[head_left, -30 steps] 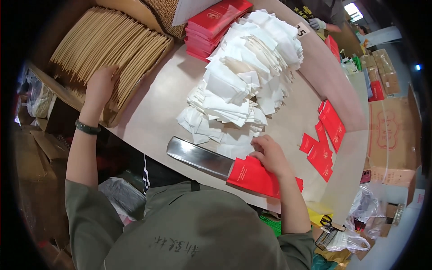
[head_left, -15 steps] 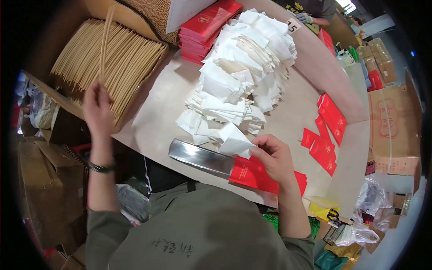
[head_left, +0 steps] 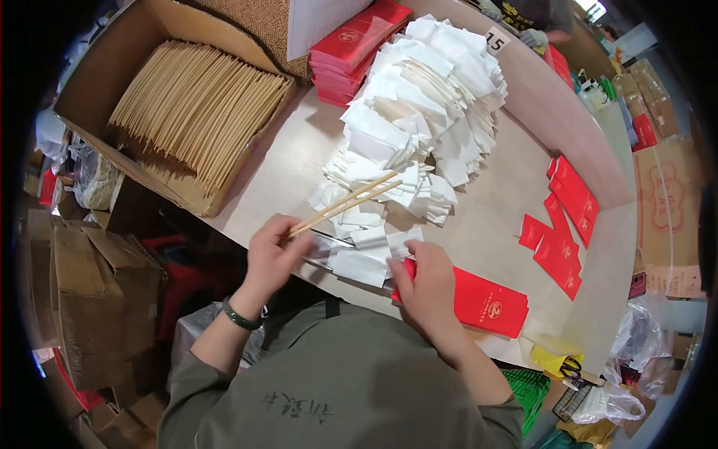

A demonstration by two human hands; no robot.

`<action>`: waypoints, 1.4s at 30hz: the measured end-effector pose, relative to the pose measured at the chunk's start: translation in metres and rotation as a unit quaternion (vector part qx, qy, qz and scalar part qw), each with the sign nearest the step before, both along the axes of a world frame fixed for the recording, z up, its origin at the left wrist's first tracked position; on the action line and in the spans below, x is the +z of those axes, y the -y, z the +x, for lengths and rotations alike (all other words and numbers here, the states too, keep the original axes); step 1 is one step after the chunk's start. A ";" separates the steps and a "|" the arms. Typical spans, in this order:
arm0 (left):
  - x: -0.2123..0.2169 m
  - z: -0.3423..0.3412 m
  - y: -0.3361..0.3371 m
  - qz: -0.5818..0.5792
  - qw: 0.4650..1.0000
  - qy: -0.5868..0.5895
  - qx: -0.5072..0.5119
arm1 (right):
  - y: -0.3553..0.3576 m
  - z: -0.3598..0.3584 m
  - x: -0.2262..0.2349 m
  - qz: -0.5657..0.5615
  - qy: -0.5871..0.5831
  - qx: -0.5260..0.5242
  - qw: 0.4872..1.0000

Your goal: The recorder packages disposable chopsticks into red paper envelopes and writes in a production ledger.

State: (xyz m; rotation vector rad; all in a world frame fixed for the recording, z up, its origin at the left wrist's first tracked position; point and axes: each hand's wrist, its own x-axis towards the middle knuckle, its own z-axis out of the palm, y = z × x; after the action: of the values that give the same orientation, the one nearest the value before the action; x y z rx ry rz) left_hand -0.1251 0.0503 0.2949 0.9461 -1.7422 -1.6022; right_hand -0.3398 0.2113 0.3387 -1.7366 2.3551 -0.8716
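Note:
My left hand [head_left: 275, 254] grips a pair of wooden chopsticks [head_left: 345, 202] that angles up to the right over a heap of folded white napkins [head_left: 419, 112]. My right hand [head_left: 426, 280] pinches one white napkin [head_left: 389, 244] at the near table edge and rests on a red paper sleeve [head_left: 490, 303]. A metal strip [head_left: 329, 241] under the napkins is mostly hidden by both hands.
A cardboard box full of chopsticks [head_left: 198, 112] stands at the left. A stack of red sleeves [head_left: 355, 49] lies at the back, loose red sleeves [head_left: 565, 217] at the right. Brown cartons [head_left: 90, 292] crowd the floor at left. Another person's hand [head_left: 535, 37] shows far back.
My left hand has come from the chopstick box to the table's near edge with a pair of chopsticks. My right hand has taken a napkin off the heap.

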 end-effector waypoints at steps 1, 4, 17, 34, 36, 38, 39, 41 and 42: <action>-0.001 -0.006 -0.004 -0.111 0.981 0.154 -0.027 | 0.001 -0.003 -0.003 0.044 0.055 -0.045 0.996; 0.024 -0.040 -0.028 -0.157 0.945 0.270 -0.097 | 0.023 -0.010 -0.008 0.139 0.150 -0.023 0.979; 0.028 0.031 0.031 -0.108 0.982 0.123 -0.093 | -0.038 -0.029 0.030 0.063 0.027 0.078 0.995; 0.012 -0.074 -0.039 -0.111 0.976 0.154 -0.111 | -0.025 -0.016 -0.008 0.097 -0.047 0.102 0.989; 0.034 -0.088 -0.064 -0.005 0.967 0.075 -0.245 | -0.023 -0.018 -0.012 0.066 -0.033 0.114 0.991; 0.041 -0.083 -0.064 -0.011 0.963 0.043 -0.265 | -0.027 -0.021 -0.003 0.058 -0.033 0.117 0.991; 0.045 -0.075 -0.055 -0.061 0.961 0.065 -0.262 | -0.029 -0.023 0.001 0.053 -0.035 0.122 0.990; 0.054 -0.067 -0.040 -0.257 0.934 0.099 -0.229 | -0.029 -0.022 0.003 0.016 -0.072 0.133 0.988; 0.043 -0.062 -0.034 -0.348 0.881 0.165 -0.274 | -0.029 -0.022 0.004 -0.019 -0.107 0.157 0.982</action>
State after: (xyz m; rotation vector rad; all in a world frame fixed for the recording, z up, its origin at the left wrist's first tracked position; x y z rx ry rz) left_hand -0.1875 0.0844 0.3382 0.3845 -2.7384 -0.9518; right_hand -0.3614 0.2403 0.3429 -2.2384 2.1001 -0.7153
